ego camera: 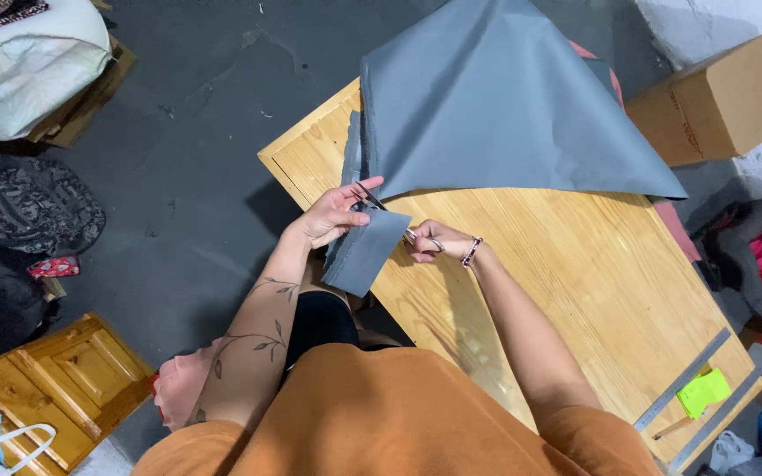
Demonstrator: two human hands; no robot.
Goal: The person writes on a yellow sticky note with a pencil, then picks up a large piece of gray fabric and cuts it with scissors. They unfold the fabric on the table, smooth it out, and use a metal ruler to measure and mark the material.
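A large sheet of grey fabric [496, 106] lies spread over the far end of a wooden table [593, 273]. My left hand [337, 213] pinches the top of a small grey fabric piece [365, 251] that hangs off the table's near edge. My right hand [436, 241] grips scissors [379, 204] whose blades point at the fabric by my left fingers. A beaded bracelet sits on my right wrist.
A metal ruler [683, 379], a yellow-green pad [704, 392] and a pencil [670, 429] lie at the table's right end. A cardboard box [716, 101] stands beyond the table. A wooden panel [55, 379] and bundles of cloth [33, 207] sit on the dark floor at left.
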